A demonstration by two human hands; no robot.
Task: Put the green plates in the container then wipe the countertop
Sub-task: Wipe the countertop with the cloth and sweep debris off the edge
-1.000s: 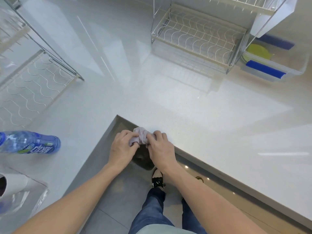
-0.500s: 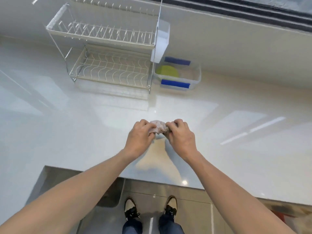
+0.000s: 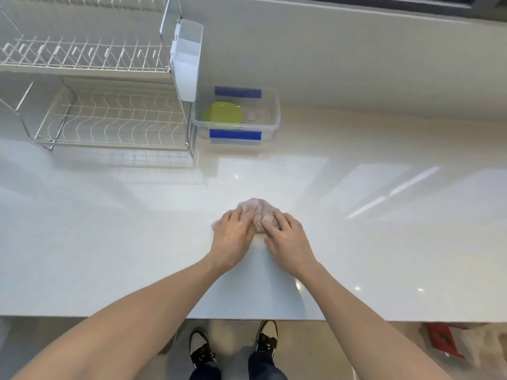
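Note:
A crumpled pale pink cloth (image 3: pixel 258 211) lies on the white countertop (image 3: pixel 109 242) in the middle of the view. My left hand (image 3: pixel 233 239) and my right hand (image 3: pixel 288 241) both press down flat on the cloth, fingers spread over it. Behind them, against the wall, stands a clear plastic container (image 3: pixel 270 116) with blue clips. Green plates (image 3: pixel 222 115) lie stacked inside its left half.
A two-tier wire dish rack (image 3: pixel 104 124) with a white cutlery holder (image 3: pixel 186 58) stands left of the container. The counter's front edge runs across the bottom, above my shoes. A red object (image 3: pixel 441 338) lies on the floor at lower right.
Both hands carried the bunched cloth from the counter corner to the middle of the countertop and pressed it down flat. The view swung to face the rack and container.

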